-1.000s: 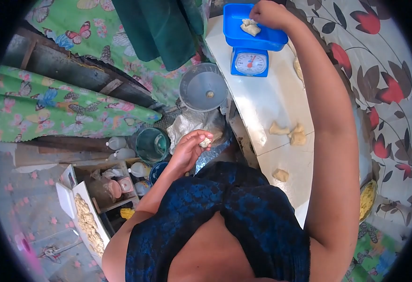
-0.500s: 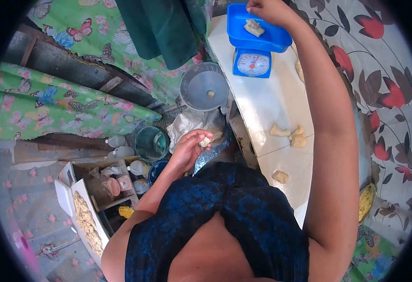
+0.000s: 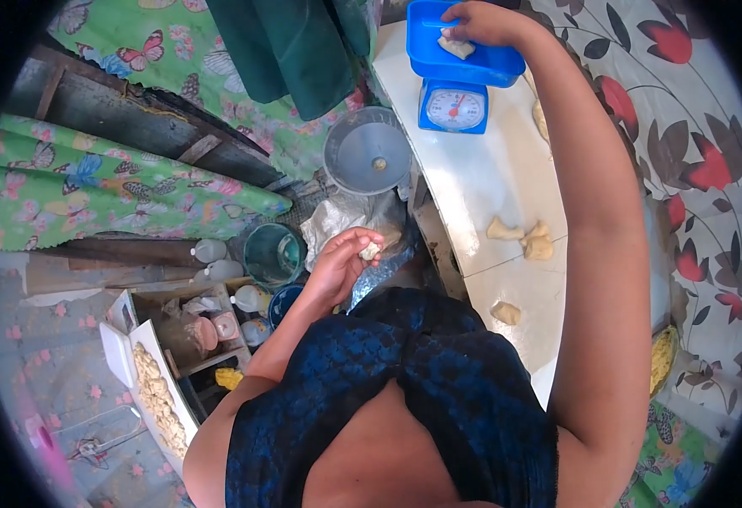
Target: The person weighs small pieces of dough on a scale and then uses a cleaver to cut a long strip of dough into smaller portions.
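Note:
My right hand point(image 3: 478, 24) reaches into the blue tray of the scale point(image 3: 506, 66), its fingertips closed on a pale dough lump point(image 3: 456, 46) that lies in the tray. Below the tray is the round dial point(image 3: 454, 109) of the scale. My left hand point(image 3: 347, 261) is in front of my body, fingers curled round a small piece of dough point(image 3: 370, 251). On the pale tabletop point(image 3: 447, 186) lie two touching dough pieces point(image 3: 538, 242) and, nearer to me, a single one point(image 3: 506, 313).
A grey basin point(image 3: 354, 152) and a green bucket point(image 3: 274, 254) stand left of the table. At the lower left, a white tray point(image 3: 186, 416) holds several dough pieces. Flowered cloth point(image 3: 701, 212) hangs along the table's right side.
My right hand has lowered into the tray, and its fingers have come onto the dough lump there. My left hand has barely moved and still holds its small piece.

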Tool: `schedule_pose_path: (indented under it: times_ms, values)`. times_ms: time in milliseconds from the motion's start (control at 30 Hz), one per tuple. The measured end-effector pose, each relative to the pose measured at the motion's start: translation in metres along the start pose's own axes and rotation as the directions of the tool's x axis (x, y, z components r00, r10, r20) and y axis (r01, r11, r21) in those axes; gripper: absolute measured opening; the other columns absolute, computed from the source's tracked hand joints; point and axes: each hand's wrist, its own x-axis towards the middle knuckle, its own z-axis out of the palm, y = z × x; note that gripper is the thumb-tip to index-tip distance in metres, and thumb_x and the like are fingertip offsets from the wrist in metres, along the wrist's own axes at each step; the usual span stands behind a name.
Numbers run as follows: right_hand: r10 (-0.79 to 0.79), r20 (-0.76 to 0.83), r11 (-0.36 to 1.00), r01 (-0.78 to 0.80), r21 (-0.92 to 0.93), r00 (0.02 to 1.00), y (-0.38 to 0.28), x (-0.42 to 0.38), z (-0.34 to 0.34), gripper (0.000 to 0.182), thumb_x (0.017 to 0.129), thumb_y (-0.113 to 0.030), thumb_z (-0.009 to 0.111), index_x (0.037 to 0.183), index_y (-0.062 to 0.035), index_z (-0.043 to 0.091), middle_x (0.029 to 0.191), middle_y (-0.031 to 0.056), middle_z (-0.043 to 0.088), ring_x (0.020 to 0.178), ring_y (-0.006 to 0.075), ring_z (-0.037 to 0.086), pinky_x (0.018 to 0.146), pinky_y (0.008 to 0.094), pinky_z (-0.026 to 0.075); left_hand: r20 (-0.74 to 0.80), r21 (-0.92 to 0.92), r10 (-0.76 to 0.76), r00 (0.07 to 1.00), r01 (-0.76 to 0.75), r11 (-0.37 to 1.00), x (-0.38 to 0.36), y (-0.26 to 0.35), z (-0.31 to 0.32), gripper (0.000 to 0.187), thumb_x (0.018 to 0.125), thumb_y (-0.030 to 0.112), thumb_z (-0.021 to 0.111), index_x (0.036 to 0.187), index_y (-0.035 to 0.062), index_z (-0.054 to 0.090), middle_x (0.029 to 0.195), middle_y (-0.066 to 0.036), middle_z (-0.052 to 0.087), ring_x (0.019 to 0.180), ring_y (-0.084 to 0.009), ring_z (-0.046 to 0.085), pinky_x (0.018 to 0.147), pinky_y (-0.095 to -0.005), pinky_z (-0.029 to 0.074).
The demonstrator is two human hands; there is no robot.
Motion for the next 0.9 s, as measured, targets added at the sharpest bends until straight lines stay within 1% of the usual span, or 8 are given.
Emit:
schedule_pose_path:
  times_ms: [133, 233, 467, 533, 667, 733, 833, 900]
  values:
    - [0.010, -0.001, 1.000, -0.010, -0.023, 1.000, -0.010, -0.009, -0.002, 0.055, 0.082, -0.041, 0.058, 0.122, -0.0033, 0.054, 0.118, 0.0202, 0.058, 0.110, 0.0345, 0.054, 0.094, 0.0392, 0.042, -0.020, -0.002, 0.002, 1.000, -0.002, 1.000, -0.002, -0.001, -0.001, 0.023, 0.091, 0.018, 0.051, 0.098, -0.0032, 0.057, 0.090, -0.008, 0.057, 0.080, -0.0173, 0.052, 0.077, -0.0322, 0.042]
    - [0.073, -0.007, 0.997, -0.073, 0.000, 0.997, -0.018, -0.014, -0.007, 0.055, 0.081, -0.040, 0.058, 0.121, -0.0028, 0.055, 0.117, 0.0205, 0.058, 0.109, 0.0348, 0.055, 0.093, 0.0395, 0.043, -0.027, -0.005, 0.000, 1.000, -0.001, 1.000, -0.002, 0.000, -0.001, 0.023, 0.091, 0.017, 0.051, 0.098, -0.0034, 0.057, 0.090, -0.008, 0.057, 0.079, -0.0172, 0.052, 0.077, -0.0316, 0.042]
    - [0.030, 0.001, 0.999, -0.030, -0.035, 1.000, -0.005, 0.000, -0.005, 0.051, 0.078, -0.036, 0.062, 0.116, -0.0029, 0.059, 0.114, 0.0214, 0.059, 0.105, 0.0348, 0.057, 0.090, 0.0395, 0.044, -0.025, -0.008, -0.006, 1.000, 0.006, 1.000, -0.002, 0.000, 0.003, 0.022, 0.091, 0.016, 0.051, 0.098, -0.0037, 0.057, 0.089, -0.008, 0.056, 0.080, -0.0169, 0.053, 0.076, -0.0311, 0.043]
    - [-0.071, -0.138, 0.995, 0.061, -0.075, 0.988, -0.003, 0.002, -0.005, 0.049, 0.076, -0.032, 0.064, 0.114, -0.0023, 0.060, 0.111, 0.0216, 0.060, 0.104, 0.0337, 0.058, 0.089, 0.0394, 0.045, -0.022, -0.004, -0.010, 1.000, 0.010, 1.000, -0.002, 0.000, 0.002, 0.022, 0.091, 0.017, 0.051, 0.098, -0.0036, 0.057, 0.089, -0.008, 0.056, 0.080, -0.0169, 0.053, 0.077, -0.0311, 0.043]
    - [0.000, -0.151, 0.998, -0.009, -0.055, 0.989, -0.014, -0.004, -0.015, 0.048, 0.074, -0.029, 0.065, 0.113, -0.0019, 0.060, 0.110, 0.0211, 0.061, 0.104, 0.0327, 0.058, 0.089, 0.0394, 0.046, -0.007, 0.006, -0.001, 1.000, 0.001, 1.000, -0.002, 0.000, 0.004, 0.022, 0.092, 0.017, 0.050, 0.098, -0.0032, 0.057, 0.090, -0.008, 0.056, 0.080, -0.0169, 0.053, 0.077, -0.0311, 0.043]
    - [0.116, -0.004, 0.992, -0.116, -0.052, 0.993, -0.023, -0.010, -0.019, 0.050, 0.072, -0.029, 0.066, 0.115, -0.0038, 0.060, 0.109, 0.0208, 0.061, 0.102, 0.0329, 0.059, 0.088, 0.0397, 0.046, -0.008, 0.005, -0.007, 1.000, 0.007, 1.000, -0.001, 0.000, 0.004, 0.022, 0.092, 0.017, 0.050, 0.098, -0.0032, 0.057, 0.090, -0.008, 0.056, 0.080, -0.0168, 0.053, 0.077, -0.0312, 0.043]
    - [0.137, 0.007, 0.991, -0.137, -0.011, 0.991, -0.029, -0.018, -0.009, 0.054, 0.068, -0.029, 0.069, 0.117, -0.0060, 0.060, 0.109, 0.0199, 0.062, 0.101, 0.0329, 0.059, 0.087, 0.0398, 0.047, -0.002, 0.003, -0.014, 1.000, 0.014, 1.000, -0.001, -0.001, 0.003, 0.022, 0.092, 0.016, 0.049, 0.099, -0.0031, 0.057, 0.090, -0.008, 0.056, 0.079, -0.0169, 0.053, 0.076, -0.0315, 0.043]
    - [0.075, -0.011, 0.995, -0.076, -0.067, 0.997, -0.023, -0.009, 0.004, 0.055, 0.067, -0.027, 0.070, 0.118, -0.0086, 0.060, 0.109, 0.0189, 0.062, 0.101, 0.0328, 0.060, 0.086, 0.0403, 0.047, 0.003, 0.003, -0.017, 1.000, 0.017, 1.000, -0.001, 0.000, 0.004, 0.022, 0.092, 0.016, 0.049, 0.099, -0.0031, 0.057, 0.090, -0.008, 0.056, 0.079, -0.0169, 0.053, 0.076, -0.0318, 0.043]
